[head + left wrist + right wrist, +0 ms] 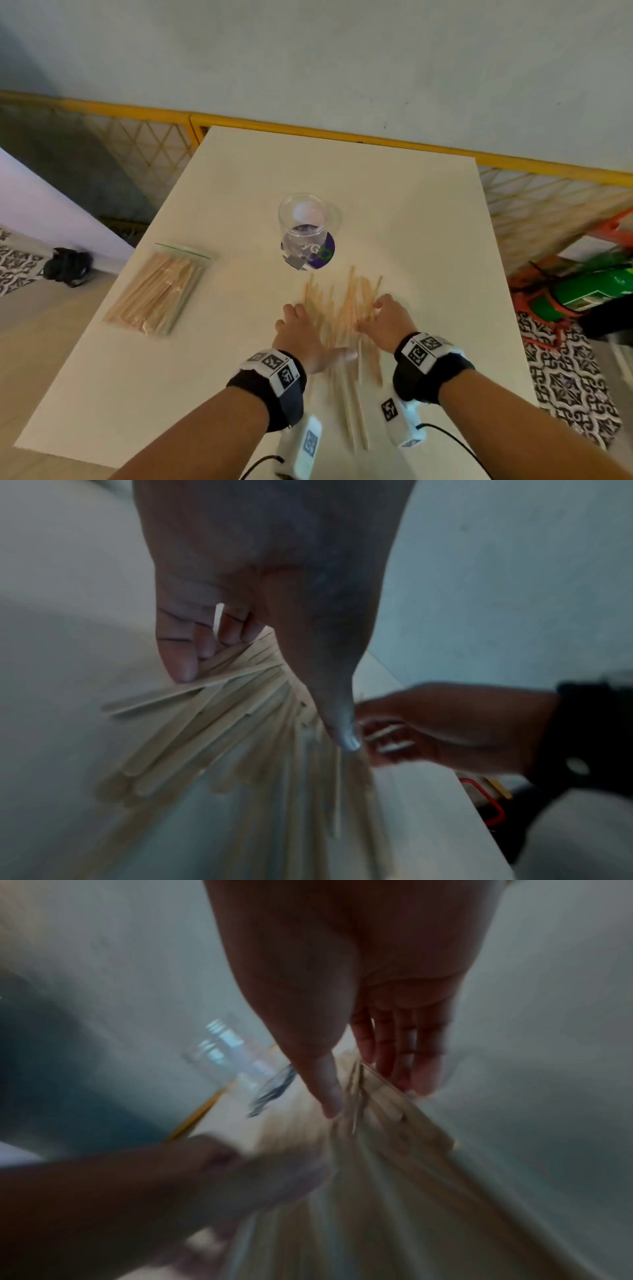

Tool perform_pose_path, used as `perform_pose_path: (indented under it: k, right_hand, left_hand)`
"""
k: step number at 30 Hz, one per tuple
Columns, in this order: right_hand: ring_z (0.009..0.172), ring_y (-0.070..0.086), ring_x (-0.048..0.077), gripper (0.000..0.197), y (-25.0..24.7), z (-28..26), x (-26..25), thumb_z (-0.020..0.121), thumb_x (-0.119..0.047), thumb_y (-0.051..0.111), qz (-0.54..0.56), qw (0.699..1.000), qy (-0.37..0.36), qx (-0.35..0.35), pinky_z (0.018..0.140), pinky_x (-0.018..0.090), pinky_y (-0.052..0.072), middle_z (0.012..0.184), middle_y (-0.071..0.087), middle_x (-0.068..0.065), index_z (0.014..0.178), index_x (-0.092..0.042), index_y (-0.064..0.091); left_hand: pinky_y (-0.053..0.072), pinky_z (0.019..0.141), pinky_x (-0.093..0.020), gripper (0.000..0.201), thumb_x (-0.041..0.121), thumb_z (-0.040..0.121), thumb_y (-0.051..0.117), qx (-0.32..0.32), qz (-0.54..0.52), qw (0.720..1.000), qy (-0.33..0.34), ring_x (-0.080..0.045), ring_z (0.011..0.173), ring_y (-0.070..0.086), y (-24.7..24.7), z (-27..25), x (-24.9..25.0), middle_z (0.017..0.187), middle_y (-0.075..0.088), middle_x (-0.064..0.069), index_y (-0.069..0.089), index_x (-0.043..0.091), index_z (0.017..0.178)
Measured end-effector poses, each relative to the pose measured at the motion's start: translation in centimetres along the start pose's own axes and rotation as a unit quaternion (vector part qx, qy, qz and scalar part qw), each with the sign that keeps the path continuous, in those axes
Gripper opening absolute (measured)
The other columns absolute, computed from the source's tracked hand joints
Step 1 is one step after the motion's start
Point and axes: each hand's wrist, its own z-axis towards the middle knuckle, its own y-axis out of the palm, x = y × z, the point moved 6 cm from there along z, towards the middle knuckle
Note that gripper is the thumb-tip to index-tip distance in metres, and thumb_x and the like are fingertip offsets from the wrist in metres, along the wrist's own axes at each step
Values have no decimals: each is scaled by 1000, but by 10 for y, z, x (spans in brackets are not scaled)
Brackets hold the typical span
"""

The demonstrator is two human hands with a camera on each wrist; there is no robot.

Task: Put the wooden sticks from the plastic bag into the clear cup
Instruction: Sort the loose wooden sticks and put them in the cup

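Observation:
A loose pile of flat wooden sticks (342, 311) lies fanned on the white table (428, 222), just in front of the clear cup (310, 222). The cup stands upright on a purple coaster (327, 255). My left hand (296, 320) presses straight fingers (181, 656) against the pile's left side, thumb stretched across the sticks (222, 723). My right hand (382, 313) is on the pile's right side, thumb and fingers closed around some stick ends (363, 1080); that view is blurred. A zip plastic bag (159, 291) holding more sticks lies at the left.
The table's left edge runs close to the bag. A yellow-railed lattice fence (342, 133) stands behind the table. A green tank on an orange frame (589, 294) sits on the floor at right. A dark object (68, 267) lies on the floor at left.

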Motion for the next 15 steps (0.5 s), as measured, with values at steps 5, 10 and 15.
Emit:
perform_pose_path:
  k: [5,10,15]
  right_hand:
    - [70,58,23,13,29,-3,-26,82,-10,61,33,998,-49,-36,67,33,51,77,63,13,70,-4,60]
    - [61,59,14,14,40,5,-37,78,-14,69,62,988,-87,-108,62,20,49,75,70,10,85,-4,76]
    - [62,54,17,15,43,6,-45,78,-16,71,106,980,-106,-134,71,32,47,66,63,8,71,-3,70]
  left_hand:
    - [48,100,-39,87,47,77,78,4,11,999,48,-33,121,50,9,6,35,133,38,-15,34,0,135]
    - [50,87,-36,78,29,75,81,0,-74,997,11,-37,118,58,4,17,25,130,45,-16,36,-2,131]
    - [46,76,-32,87,30,66,91,-11,-120,992,23,-33,112,60,-4,24,13,126,55,-15,39,-3,127]
